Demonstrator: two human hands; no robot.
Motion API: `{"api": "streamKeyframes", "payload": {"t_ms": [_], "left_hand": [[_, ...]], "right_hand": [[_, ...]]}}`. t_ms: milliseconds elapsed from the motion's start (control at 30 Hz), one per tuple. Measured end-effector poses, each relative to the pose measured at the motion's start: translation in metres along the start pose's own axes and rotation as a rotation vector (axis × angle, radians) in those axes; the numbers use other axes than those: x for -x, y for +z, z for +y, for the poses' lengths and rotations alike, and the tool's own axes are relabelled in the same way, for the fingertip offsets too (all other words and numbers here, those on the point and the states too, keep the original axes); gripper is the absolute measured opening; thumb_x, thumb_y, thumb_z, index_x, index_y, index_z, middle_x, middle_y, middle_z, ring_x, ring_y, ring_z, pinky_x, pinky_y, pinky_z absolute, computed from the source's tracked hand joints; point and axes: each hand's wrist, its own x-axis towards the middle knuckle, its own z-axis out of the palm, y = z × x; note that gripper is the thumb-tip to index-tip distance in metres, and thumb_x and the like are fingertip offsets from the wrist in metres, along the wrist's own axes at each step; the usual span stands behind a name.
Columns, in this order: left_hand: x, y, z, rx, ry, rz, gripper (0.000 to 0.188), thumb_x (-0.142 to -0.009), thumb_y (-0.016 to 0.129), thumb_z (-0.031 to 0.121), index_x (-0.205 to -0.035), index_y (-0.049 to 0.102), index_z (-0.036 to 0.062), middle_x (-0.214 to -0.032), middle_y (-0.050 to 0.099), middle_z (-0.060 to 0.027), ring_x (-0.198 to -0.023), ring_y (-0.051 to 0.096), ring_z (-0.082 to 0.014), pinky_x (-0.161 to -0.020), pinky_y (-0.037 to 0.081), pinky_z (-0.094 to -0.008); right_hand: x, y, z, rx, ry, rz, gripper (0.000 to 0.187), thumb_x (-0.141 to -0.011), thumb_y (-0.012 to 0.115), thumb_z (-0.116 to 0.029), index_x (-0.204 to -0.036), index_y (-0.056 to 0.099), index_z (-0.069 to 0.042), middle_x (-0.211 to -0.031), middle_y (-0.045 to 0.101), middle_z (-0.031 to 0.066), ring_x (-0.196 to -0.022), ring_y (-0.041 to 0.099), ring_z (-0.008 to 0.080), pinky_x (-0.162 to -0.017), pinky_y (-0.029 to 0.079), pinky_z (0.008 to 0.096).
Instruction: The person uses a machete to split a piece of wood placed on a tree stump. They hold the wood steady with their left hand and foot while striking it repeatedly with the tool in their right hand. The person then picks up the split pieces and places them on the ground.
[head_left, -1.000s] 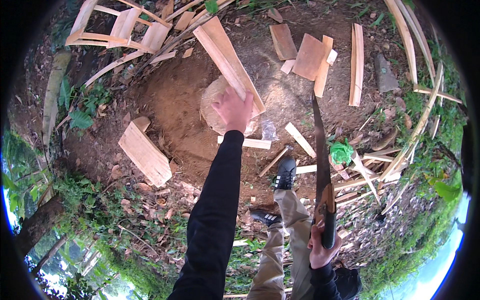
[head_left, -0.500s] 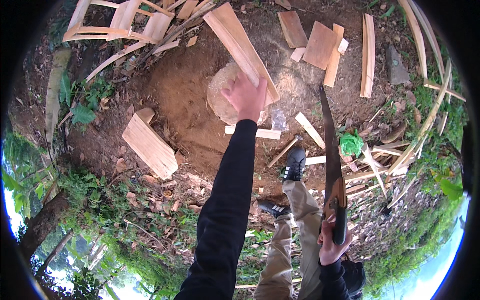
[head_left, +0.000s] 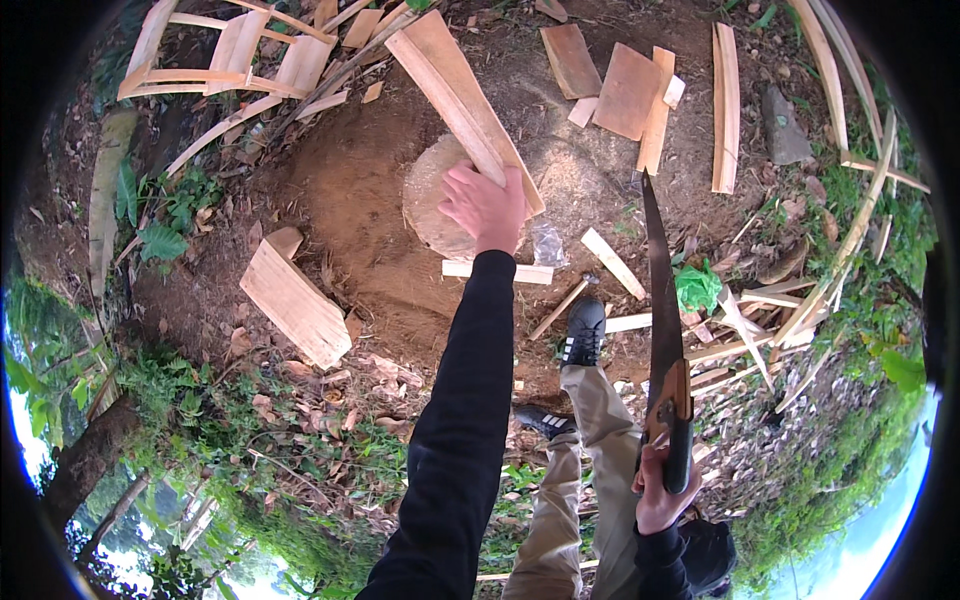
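Observation:
My left hand [head_left: 486, 205] is wrapped over the near end of a long wooden board [head_left: 462, 100], which looks like two planks joined at an angle. That end rests over a round tree stump [head_left: 425, 205]. In my right hand [head_left: 664, 492], at the lower right, is a hand saw [head_left: 662, 300]. Its dark blade points up and away from me, and its wood-and-black handle sits in my closed fingers. The saw is apart from the board. A short wooden strip [head_left: 500, 272] lies at the near side of the stump, with a clear plastic bag [head_left: 548, 246] beside it.
A hammer [head_left: 560, 308] lies near my shoe [head_left: 585, 332]. Wide offcuts [head_left: 628, 92] and a long plank [head_left: 725, 110] lie at the far right. A green plastic bag [head_left: 698, 288] sits by scattered sticks. A slatted wooden frame [head_left: 232, 60] stands far left; a board [head_left: 296, 300] lies left.
The board and my left hand have shifted slightly left in the picture, and the hand's grip has turned a little. The saw stays nearly where it was, still in my right hand.

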Motion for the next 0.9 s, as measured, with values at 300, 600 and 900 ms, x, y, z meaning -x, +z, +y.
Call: {"api": "streamKeyframes", "payload": {"t_ms": [300,600,900], "left_hand": [[-0.001,0.004,0.012,0.009,-0.009,0.019,0.056,-0.084,0.052,0.036,-0.129,0.046,0.0030,-0.109,0.048,-0.0152,-0.100,0.049,-0.0303,-0.084,0.035,-0.0481],[-0.021,0.003,0.009,0.030,-0.118,0.118,0.022,-0.099,0.045,0.029,-0.103,0.050,0.0082,-0.101,0.051,-0.0143,-0.100,0.050,-0.0324,-0.082,0.037,-0.0485],[-0.034,0.021,0.028,0.101,-0.415,0.237,0.021,-0.099,0.045,0.027,-0.099,0.048,0.0060,-0.100,0.053,-0.0159,-0.100,0.052,-0.0352,-0.084,0.039,-0.0496]], "right_hand": [[-0.004,-0.004,0.002,0.017,-0.016,0.030,0.020,-0.088,0.069,-0.011,-0.076,0.055,-0.002,-0.052,0.048,0.0001,-0.039,0.044,0.0078,-0.039,0.034,0.0229],[-0.015,-0.005,-0.004,0.051,-0.106,-0.042,0.019,-0.087,0.068,-0.011,-0.076,0.055,-0.003,-0.056,0.053,0.0011,-0.041,0.047,0.0068,-0.040,0.036,0.0223],[-0.033,-0.013,-0.054,0.265,-0.346,-0.249,0.029,-0.075,0.077,-0.022,-0.067,0.056,-0.003,-0.058,0.056,0.0046,-0.051,0.056,0.0141,-0.050,0.045,0.0298]]}}
